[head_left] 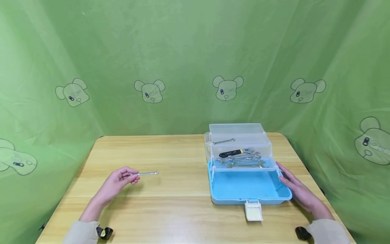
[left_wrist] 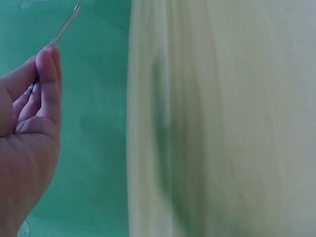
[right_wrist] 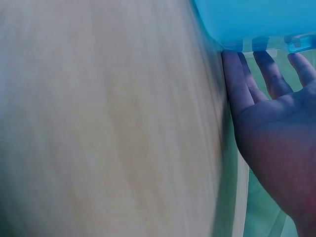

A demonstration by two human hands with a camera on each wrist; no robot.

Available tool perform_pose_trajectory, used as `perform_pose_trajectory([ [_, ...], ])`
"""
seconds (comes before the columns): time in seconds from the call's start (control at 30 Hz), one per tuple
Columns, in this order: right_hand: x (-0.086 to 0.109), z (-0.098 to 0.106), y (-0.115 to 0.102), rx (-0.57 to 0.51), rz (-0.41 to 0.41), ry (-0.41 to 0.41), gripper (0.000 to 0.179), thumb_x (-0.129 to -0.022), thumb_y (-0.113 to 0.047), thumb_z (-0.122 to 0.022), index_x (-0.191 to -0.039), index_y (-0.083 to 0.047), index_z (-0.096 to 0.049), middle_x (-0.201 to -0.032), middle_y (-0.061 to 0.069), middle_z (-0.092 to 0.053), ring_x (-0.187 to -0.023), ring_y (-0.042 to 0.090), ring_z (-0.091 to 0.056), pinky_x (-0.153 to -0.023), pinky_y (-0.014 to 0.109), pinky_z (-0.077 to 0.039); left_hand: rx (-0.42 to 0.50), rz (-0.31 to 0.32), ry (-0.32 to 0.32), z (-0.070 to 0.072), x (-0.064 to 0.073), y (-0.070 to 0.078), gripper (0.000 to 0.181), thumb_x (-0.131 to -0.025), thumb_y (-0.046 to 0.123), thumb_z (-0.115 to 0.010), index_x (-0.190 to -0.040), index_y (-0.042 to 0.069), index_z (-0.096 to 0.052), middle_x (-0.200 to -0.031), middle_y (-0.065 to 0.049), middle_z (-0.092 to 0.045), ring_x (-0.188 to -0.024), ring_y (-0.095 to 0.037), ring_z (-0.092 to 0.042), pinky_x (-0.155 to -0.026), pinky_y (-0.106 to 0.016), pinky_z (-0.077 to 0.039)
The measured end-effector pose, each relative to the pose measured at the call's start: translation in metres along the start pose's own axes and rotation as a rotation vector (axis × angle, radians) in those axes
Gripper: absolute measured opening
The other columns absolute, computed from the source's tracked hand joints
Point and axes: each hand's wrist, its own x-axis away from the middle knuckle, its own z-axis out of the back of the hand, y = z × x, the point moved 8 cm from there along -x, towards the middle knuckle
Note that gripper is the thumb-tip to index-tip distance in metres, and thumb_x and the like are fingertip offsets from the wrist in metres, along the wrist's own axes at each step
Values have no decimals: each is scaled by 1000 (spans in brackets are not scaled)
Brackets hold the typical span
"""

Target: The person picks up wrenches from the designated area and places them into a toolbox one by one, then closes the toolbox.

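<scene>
A small silver wrench [head_left: 148,173] is pinched by one end between the thumb and fingers of my left hand [head_left: 120,179], above the left part of the table. In the left wrist view the wrench [left_wrist: 65,24] points up and away from the fingertips. My right hand [head_left: 300,191] touches the right side of the blue toolbox [head_left: 251,201], its fingers extended along the wall. The toolbox stands with its clear trays [head_left: 240,139] raised. Several wrenches [head_left: 243,160] and a black-handled adjustable wrench [head_left: 234,153] lie in the lower tray; one more wrench [head_left: 223,141] is in the upper tray.
The wooden table [head_left: 170,210] carries the toolbox on its right half. A white latch [head_left: 253,211] hangs open at the toolbox's front. Green curtains [head_left: 182,51] printed with bear heads stand behind the table and on both sides.
</scene>
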Motion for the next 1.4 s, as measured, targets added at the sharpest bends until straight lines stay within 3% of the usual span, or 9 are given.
perform_pose_trajectory([
  [0.17, -1, -1, -1, 4, 4, -2, 70, -112, -39, -40, -166, -36, 4, -169, 18, 28, -149, 58, 23, -111, 84, 8, 83, -91, 57, -11, -12, 16, 31, -104, 6, -60, -127, -15, -57, -111, -23, -73, -99, -17, -75, -92, -39, -62],
  [0.33, -2, 0, 1, 8, 2, 0, 70, -112, -39, -41, -166, -36, 4, -169, 18, 27, -149, 58, 23, -110, 84, 8, 144, -104, 84, -25, -27, 26, 32, -102, 4, -62, -127, -16, -56, -111, -24, -73, -98, -17, -75, -93, -39, -62],
  [0.47, -1, -1, 2, -7, 3, -4, 70, -112, -38, -41, -166, -36, 4, -169, 17, 28, -149, 57, 24, -111, 84, 8, 177, -110, 81, -35, -37, 33, 32, -101, 2, -62, -126, -16, -56, -109, -18, -75, -97, -14, -75, -93, -39, -62],
  [0.73, 0, -1, 1, -23, 12, -8, 69, -112, -37, -40, -166, -37, 3, -169, 17, 27, -150, 56, 23, -112, 83, 8, 258, -161, 106, -49, -52, 45, 31, -100, -1, -63, -124, -19, -55, -101, -9, -78, -92, -12, -75, -87, -28, -63],
  [1.03, 1, 0, -2, -10, 10, -6, 69, -112, -36, -40, -166, -37, 3, -169, 17, 27, -149, 57, 23, -111, 84, 8, 278, -146, 107, -73, -72, 56, 29, -99, 0, -64, -124, -14, -59, -112, -34, -70, -93, -17, -75, -88, -30, -63],
  [1.23, 1, 0, -4, -5, 9, -5, 69, -112, -36, -40, -166, -36, 3, -169, 18, 27, -149, 57, 23, -110, 84, 8, 284, -159, 100, -96, -96, 68, 27, -99, -2, -64, -123, -13, -62, -110, -30, -72, -91, -14, -75, -89, -31, -63],
  [1.4, 1, -1, -1, -10, -8, -11, 69, -112, -37, -40, -166, -36, 4, -168, 18, 28, -149, 58, 23, -111, 84, 7, 287, -165, 95, -123, -119, 78, 27, -99, -3, -64, -123, -12, -63, -110, -28, -73, -98, -27, -75, -90, -32, -63],
])
